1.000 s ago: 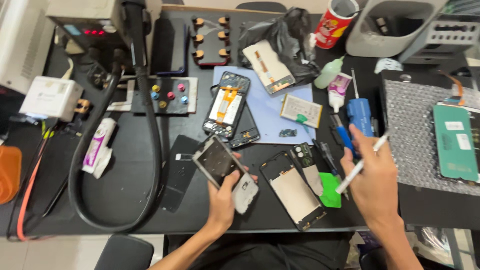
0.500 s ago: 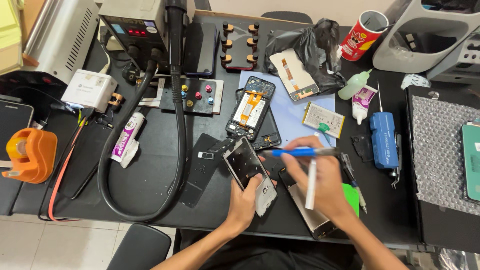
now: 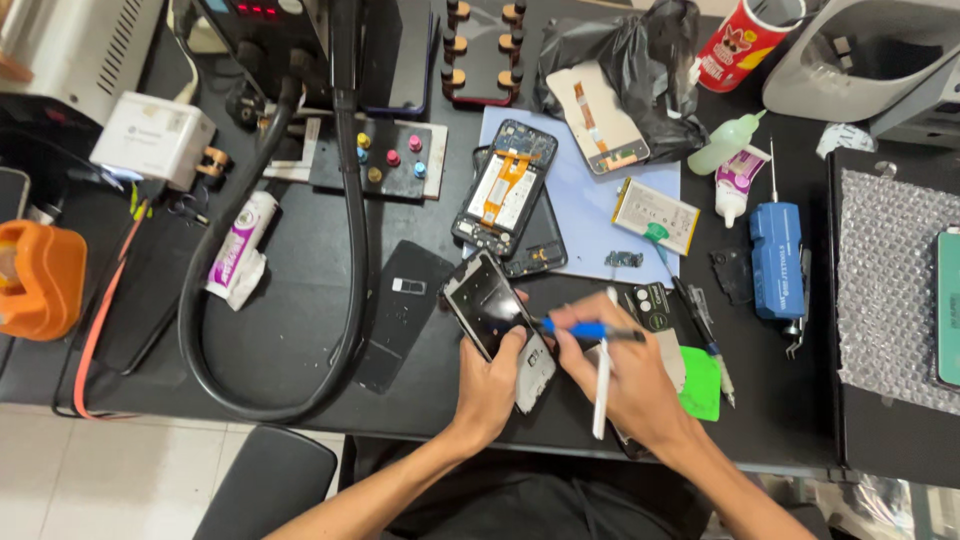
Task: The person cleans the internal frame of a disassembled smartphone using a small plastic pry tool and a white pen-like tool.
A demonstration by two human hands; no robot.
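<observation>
1. We see the left hand point(image 3: 492, 385) coming up from the bottom edge, forearm angled to the upper right, fingers wrapped under a dismantled phone frame point(image 3: 498, 325) and thumb pressed on its lower edge, so it is gripping that frame.
2. The frame sits tilted, its top end pointing up and left, right between the two hands above the near table edge.
3. The right hand point(image 3: 625, 375) is curled just right of the left, knuckles up, pinching a blue-handled tool point(image 3: 582, 328) that lies level, its blue end reaching left onto the frame.
4. That same hand also has a white stick point(image 3: 602, 385) tucked in its fingers, pointing straight down towards us.
5. Half a second back the blue tool was higher, above the frame; now it has dropped onto the frame's lower right part.
6. A second ago the right hand was far out to the right with only the white stick showing; it has since come in beside the left.
7. The left hand keeps its grip throughout.
8. Beyond the hands lies an opened phone with an orange flex cable point(image 3: 505, 190) on a pale blue mat point(image 3: 590, 215).
9. Right of the right hand: a green card point(image 3: 702, 385), then a blue electric screwdriver point(image 3: 776, 260).
10. Left of the left hand lies a black back cover point(image 3: 400, 310), then a thick black hose point(image 3: 345, 250).
</observation>
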